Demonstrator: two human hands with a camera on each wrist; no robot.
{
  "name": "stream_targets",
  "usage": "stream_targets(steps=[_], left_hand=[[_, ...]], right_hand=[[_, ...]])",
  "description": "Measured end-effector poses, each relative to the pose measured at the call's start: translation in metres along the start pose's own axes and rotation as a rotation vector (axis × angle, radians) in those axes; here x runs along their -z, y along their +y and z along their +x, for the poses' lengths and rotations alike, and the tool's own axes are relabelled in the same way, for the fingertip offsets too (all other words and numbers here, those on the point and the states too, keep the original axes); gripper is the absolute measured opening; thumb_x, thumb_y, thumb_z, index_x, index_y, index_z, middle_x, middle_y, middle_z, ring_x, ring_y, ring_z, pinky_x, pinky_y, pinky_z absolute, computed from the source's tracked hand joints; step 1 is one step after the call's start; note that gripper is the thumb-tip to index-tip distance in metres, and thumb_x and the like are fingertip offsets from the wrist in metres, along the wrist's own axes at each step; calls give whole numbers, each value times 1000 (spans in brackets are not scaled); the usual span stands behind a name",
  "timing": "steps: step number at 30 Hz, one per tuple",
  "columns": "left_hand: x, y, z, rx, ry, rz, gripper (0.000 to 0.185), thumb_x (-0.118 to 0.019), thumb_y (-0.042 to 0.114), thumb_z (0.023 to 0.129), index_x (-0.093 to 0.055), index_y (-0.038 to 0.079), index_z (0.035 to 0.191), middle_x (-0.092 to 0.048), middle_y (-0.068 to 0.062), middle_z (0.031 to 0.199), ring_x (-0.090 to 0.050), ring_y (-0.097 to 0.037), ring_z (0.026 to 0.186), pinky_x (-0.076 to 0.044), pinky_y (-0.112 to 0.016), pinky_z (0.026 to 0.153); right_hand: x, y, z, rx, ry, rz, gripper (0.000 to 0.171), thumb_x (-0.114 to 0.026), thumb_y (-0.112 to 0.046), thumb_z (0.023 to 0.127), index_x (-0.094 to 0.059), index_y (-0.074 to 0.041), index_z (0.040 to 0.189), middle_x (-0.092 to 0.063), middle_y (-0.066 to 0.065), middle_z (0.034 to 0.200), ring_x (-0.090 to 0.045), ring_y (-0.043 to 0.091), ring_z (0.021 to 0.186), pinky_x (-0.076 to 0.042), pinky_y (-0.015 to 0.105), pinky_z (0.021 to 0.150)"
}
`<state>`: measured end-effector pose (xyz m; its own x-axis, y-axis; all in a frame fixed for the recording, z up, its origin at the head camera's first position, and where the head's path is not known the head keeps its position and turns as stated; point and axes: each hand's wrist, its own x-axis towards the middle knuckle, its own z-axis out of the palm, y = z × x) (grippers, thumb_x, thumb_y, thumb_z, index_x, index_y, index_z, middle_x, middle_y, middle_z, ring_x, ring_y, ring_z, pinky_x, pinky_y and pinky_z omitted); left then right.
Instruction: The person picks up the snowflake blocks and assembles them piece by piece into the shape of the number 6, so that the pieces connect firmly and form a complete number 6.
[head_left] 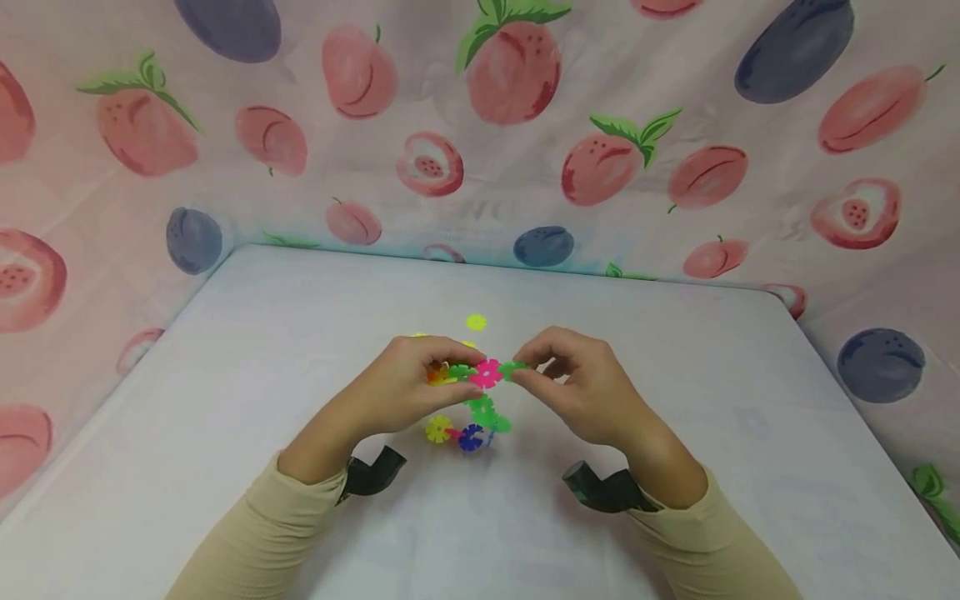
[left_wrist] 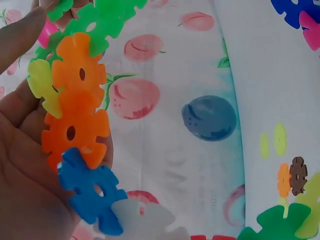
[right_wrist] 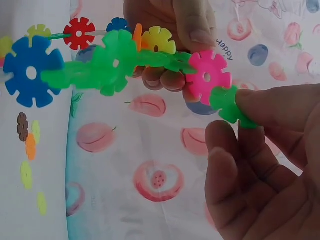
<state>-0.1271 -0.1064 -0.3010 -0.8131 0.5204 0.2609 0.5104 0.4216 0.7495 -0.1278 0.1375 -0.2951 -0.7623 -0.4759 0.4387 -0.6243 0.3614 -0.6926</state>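
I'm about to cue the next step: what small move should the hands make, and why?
Perhaps the right hand should press the green disc against the pink disc: it pinches the green disc at the pink one's edge, the left hand holds the chain, and whether the two interlock is unclear.

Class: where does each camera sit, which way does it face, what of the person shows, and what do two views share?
Head: on the head, facing forward and down at the white table; beige sleeves, left grip and right grip show.
Left wrist: worn there, facing a multicoloured chain of notched plastic discs; mainly the left grip shows.
Right wrist: worn there, facing the green notched plastic disc; both grips show.
Head and right wrist share the pink notched plastic disc.
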Motion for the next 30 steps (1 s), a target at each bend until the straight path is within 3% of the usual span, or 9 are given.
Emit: stream_targets(steps=[7,14,23,30], left_hand=[[-4,2,0,22,3,-20,32,-82,16,85,-74,4,113,-73,2,99,-65,-10,84,-56,-28,74],[-4,0,1,36,6,-27,31,-81,18,85,-74,6,113,-73,3,100,-64,-11,82,-56,-28,73],[-1,-3,2,30,-28,-36,43,-79,22,88,-67,8,127,-70,-1,118,-64,-15,110,-52,-37,91],[2,-6,0,50,-14,-12,40,-76,23,91,-67,10,127,-69,2,117,-62,-14,108,-51,-38,90]], right_hand=[[-3,3,0,45,13,78,15,-76,8,84,-72,-5,91,-68,-3,86,-65,14,77,-58,33,70],[-6,6,2,15,37,117,15,-76,9,83,-72,-3,91,-69,-1,85,-66,15,77,-58,31,74],[-10,7,3,-21,68,47,14,-78,2,84,-73,-3,96,-70,-1,88,-64,14,80,-55,29,71],[-11,9,3,-65,40,49,24,-78,-3,86,-69,-3,108,-68,2,91,-64,15,83,-55,31,73]])
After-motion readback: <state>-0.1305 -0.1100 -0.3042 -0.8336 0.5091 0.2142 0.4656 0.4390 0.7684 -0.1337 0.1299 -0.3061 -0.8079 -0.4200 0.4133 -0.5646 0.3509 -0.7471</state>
